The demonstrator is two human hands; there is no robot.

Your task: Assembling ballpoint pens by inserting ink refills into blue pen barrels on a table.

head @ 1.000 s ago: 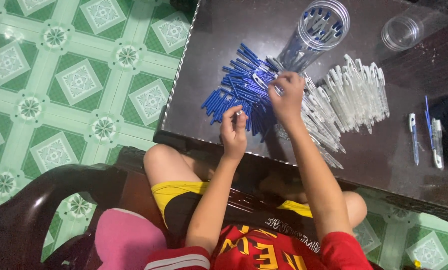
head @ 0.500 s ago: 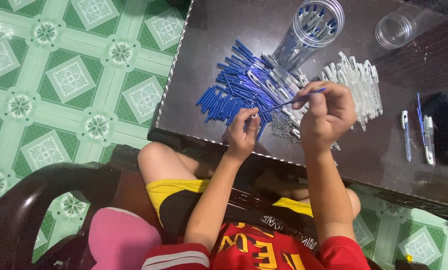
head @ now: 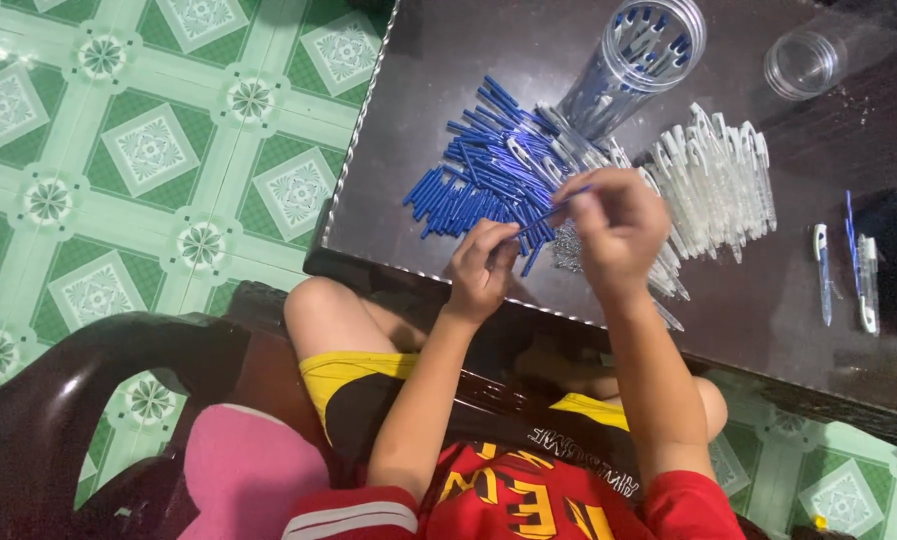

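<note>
Here: floor, green and white patterned tile, running under a dark glossy desk with a beaded edge. Dark plastic chair, person seated, knees against the desk's edge. Heap of blue pen barrels, desk centre, within reach of both hands. Row of clear caps with white clips, laid alongside on the right, sorted apart by kind. Tall clear jar behind the heap, standing pens inside; its lid set aside. A few finished pens, far right. Right hand and left hand, raised over the heap; the fingers of each pinched together on one thin blue refill spanning between them, held level, likely for fitting.
</note>
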